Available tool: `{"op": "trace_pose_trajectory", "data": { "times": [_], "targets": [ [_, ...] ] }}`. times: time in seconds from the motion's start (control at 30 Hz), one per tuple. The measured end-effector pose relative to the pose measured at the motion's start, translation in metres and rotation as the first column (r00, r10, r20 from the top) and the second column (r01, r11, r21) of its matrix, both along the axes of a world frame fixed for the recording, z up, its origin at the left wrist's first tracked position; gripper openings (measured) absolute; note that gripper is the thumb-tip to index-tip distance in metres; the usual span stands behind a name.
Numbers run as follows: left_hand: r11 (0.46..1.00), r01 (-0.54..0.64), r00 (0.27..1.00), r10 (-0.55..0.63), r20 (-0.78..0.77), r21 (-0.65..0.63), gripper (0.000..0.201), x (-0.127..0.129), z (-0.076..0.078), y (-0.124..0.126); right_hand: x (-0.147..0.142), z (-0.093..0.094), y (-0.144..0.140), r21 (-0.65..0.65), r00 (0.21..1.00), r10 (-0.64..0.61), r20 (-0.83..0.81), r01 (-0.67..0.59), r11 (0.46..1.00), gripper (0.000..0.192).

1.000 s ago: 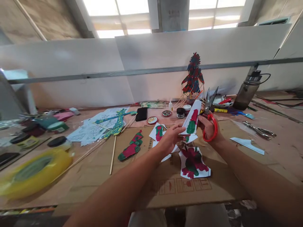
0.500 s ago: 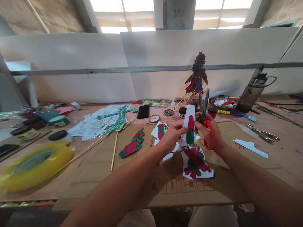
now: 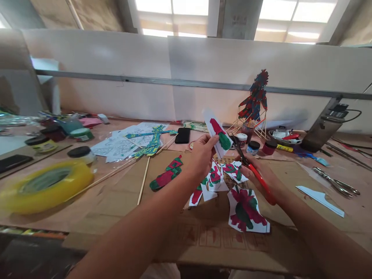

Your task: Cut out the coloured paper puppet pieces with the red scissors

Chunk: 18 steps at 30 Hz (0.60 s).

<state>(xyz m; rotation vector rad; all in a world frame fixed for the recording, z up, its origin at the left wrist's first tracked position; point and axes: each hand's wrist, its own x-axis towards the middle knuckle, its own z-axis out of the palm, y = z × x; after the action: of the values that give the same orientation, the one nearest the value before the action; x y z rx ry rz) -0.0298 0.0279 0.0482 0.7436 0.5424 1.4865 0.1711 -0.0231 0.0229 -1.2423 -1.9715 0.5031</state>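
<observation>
A pinkish bench [image 3: 357,221] runs below a white panel [image 3: 116,54] crossed by a metal rail [image 3: 203,82]; two bright windows [image 3: 171,17] stand above. Brown cardboard [image 3: 116,193] covers the bench under the fingers.

One red-and-green cutout [image 3: 218,133] is held up by the left hand [image 3: 202,157], its thumb and fingers pinched tight on the paper's near left edge. The right hand [image 3: 261,172] has its fingers curled round one pair of red-handled scissors [image 3: 260,180]; the blades point at the cutout's lower right edge, and I cannot tell whether they bite it.

One large painted piece [image 3: 248,211] lies below the right fingers. Below the left fingers is a cluster of smaller scraps [image 3: 215,176], overlapping too much to count. Left of the left fingers come one finished strip [image 3: 165,176], one stick [image 3: 143,180], one blue-yellow figure [image 3: 151,141] and, farthest out, one tape roll [image 3: 46,186].

Beyond the right fingers stand three jars [image 3: 253,147] in clear sight and one red-blue model [image 3: 255,97]; well to their right, one bottle [image 3: 324,128], one metal tool [image 3: 334,182] and one white offcut [image 3: 321,201]. The left hand hides most of a round tin [image 3: 192,144] just behind it, and the left forearm covers part of the cardboard.
</observation>
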Motion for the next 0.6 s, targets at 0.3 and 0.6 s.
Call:
{"op": "trace_pose_trajectory", "data": {
  "times": [0.3,0.6],
  "targets": [
    [1.0,-0.005,1.0,0.005,-0.024,0.002,0.024,0.009,-0.004,-0.008,-0.008,0.004,-0.009,-0.011,0.998,0.052,-0.047,-0.053,0.999,0.054],
    [0.999,-0.03,0.999,0.03,0.014,-0.017,0.034,0.018,-0.008,-0.016,-0.012,-0.009,-0.006,-0.069,0.969,0.06,-0.24,-0.079,0.995,0.038]
  ]
}}
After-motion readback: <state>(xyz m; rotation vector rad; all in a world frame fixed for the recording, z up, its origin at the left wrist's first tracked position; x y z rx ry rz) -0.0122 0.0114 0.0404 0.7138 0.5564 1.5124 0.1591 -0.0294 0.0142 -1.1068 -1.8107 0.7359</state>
